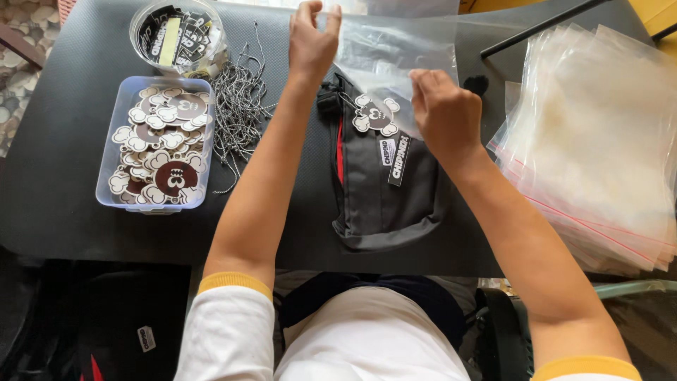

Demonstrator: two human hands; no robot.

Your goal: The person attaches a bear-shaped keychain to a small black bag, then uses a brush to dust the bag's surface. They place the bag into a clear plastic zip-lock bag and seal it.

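The person's white top with yellow-cuffed sleeves [233, 282] is nearest, forearms reaching over the dark table [63, 176]. Both hands pinch a clear plastic bag [402, 49] held up above a small grey pouch [384, 190], which lies flat on the table with a flower-shaped tag [374, 114] on it. The left hand [312, 39] grips the bag's top edge, the right hand [444, 113] its lower edge. The bag looks feather-light, limp and slippery, so it is probably best held at the edges. A tub of tags [159, 144], loose cords [240, 106] and a stack of bags [599, 134] lie around.
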